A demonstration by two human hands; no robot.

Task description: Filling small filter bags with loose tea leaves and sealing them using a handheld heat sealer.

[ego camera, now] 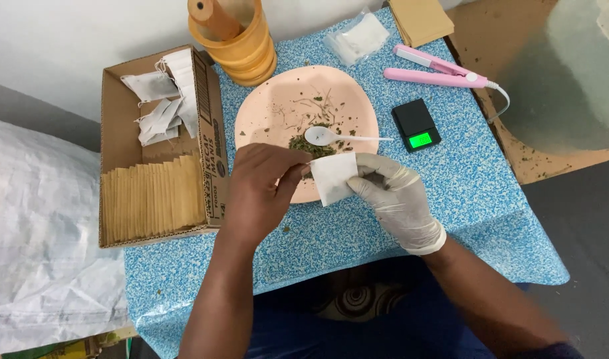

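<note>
A small white paper sachet [332,178] is held between both hands above the near rim of a pink plate [264,113]. My bare left hand [259,189] pinches its top left corner. My right hand [396,198], in a white glove, grips its right side. On the plate lie a small heap of dried green herb [311,145] and a white plastic spoon [331,137], with herb crumbs scattered around.
A cardboard box [215,143] at left holds brown envelopes and white sachets. Behind the plate stands a wooden mortar [241,43]. A small black scale [416,124], a pink sealing iron [437,72], a bag of white sachets [359,36] and brown envelopes [421,20] lie at right on the blue speckled table [464,179].
</note>
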